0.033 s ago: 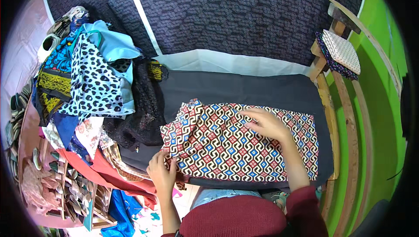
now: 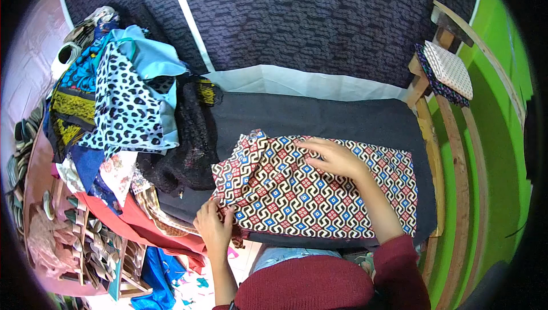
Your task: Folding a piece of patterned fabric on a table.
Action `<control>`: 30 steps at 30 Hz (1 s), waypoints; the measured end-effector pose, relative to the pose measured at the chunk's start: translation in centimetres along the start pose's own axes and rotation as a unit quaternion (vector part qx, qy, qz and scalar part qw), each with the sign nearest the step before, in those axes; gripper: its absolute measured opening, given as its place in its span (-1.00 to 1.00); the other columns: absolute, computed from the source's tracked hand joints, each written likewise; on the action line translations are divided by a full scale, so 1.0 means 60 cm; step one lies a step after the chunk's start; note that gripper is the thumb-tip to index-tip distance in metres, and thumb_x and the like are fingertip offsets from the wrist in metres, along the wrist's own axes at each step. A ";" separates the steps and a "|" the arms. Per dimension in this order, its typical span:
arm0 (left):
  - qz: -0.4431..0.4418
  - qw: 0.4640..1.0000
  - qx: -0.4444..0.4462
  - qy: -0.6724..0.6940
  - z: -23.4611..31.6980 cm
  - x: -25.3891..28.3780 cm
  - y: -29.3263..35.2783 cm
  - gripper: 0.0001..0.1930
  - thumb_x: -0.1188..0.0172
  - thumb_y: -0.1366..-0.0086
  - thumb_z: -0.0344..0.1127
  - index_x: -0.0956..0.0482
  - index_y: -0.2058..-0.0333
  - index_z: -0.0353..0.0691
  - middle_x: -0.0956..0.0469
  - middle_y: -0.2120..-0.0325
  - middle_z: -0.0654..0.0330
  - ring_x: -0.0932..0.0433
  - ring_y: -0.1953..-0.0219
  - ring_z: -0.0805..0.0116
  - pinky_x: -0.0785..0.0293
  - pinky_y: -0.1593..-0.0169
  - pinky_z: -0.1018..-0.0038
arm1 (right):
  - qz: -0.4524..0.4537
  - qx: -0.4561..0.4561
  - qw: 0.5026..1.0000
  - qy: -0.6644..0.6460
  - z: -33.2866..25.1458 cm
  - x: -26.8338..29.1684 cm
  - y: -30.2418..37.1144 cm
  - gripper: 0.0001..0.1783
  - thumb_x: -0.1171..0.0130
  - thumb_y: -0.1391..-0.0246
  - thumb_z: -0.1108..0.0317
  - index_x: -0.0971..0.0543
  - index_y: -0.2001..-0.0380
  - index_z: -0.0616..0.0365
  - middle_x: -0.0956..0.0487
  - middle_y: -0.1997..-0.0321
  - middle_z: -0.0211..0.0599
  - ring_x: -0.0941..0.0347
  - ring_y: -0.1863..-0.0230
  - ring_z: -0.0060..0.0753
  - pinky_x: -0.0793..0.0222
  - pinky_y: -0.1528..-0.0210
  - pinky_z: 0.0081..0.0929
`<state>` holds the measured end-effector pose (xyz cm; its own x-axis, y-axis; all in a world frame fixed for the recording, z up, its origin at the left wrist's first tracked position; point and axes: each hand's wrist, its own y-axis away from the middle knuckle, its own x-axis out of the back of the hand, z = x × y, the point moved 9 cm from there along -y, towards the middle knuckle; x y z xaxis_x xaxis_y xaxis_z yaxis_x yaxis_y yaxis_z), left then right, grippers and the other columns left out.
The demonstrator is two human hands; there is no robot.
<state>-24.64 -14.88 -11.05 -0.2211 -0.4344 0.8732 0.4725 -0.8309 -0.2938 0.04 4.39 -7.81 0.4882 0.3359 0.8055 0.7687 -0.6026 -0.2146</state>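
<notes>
A patterned cloth (image 2: 319, 207) in red, blue, cream and black is spread on a dark grey covering (image 2: 319, 113). Its left end looks folded and bunched near the collar-like part. My left hand (image 2: 214, 227) grips the cloth's near left corner, thumb on one side and fingers on the other. Across the upper middle of the cloth lies my right hand (image 2: 334, 159), palm down with fingers stretched out and holding nothing. Just left of the cloth is a heap of black lacy fabric (image 2: 185, 139).
A tall pile of fabrics, with a leopard-print piece (image 2: 125, 104) on top, stands at the left. Red cloth (image 2: 120, 221) hangs over the near left edge. Folded dotted cloth (image 2: 448, 67) rests on a wooden frame (image 2: 451, 139) at the right. Wooden racks (image 2: 103, 253) stand lower left.
My right hand has slid a little to the left over the patterned cloth. My left hand stays at the corner.
</notes>
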 end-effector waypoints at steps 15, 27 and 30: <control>-0.018 0.995 0.082 0.054 -0.062 -0.032 0.054 -0.15 -0.47 0.23 0.02 -0.34 -0.06 -0.15 -0.40 0.04 0.10 -0.30 -0.04 0.08 -0.14 -0.07 0.15 | -0.174 -0.066 0.970 -0.158 0.094 -0.209 -0.347 -0.73 -0.31 0.09 0.17 -0.65 0.51 0.18 -0.53 0.65 -0.37 -0.37 0.59 -0.61 -0.29 0.50 -0.52; 0.031 0.991 0.012 0.126 -0.045 0.012 -0.003 -0.38 -0.43 0.14 -0.18 -0.46 0.04 -0.18 -0.42 0.11 0.09 -0.33 0.02 0.11 -0.22 -0.01 0.25 | -0.012 -0.075 0.978 -0.196 0.108 -0.142 -0.287 -0.64 -0.08 -0.16 0.13 -0.54 0.15 0.21 -0.61 0.22 -0.25 -0.51 0.19 -0.46 -0.39 0.09 -0.50; 0.002 0.986 -0.073 0.147 0.018 -0.002 -0.053 -0.51 -0.34 0.02 -0.19 -0.49 0.09 -0.23 -0.44 0.12 0.09 -0.35 0.02 0.10 -0.22 -0.01 0.24 | -0.124 -0.143 0.980 -0.063 0.132 -0.150 -0.238 -0.42 -0.10 -0.04 -0.12 -0.52 0.09 0.17 -0.59 0.15 -0.07 -0.53 0.13 -0.14 -0.40 0.06 -0.34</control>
<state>-25.21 -11.80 -9.77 -0.4676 -0.5021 0.7275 0.3515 -0.8607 -0.3682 -12.05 15.69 -16.39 0.3618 0.5736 0.7349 0.7320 -0.6629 0.1570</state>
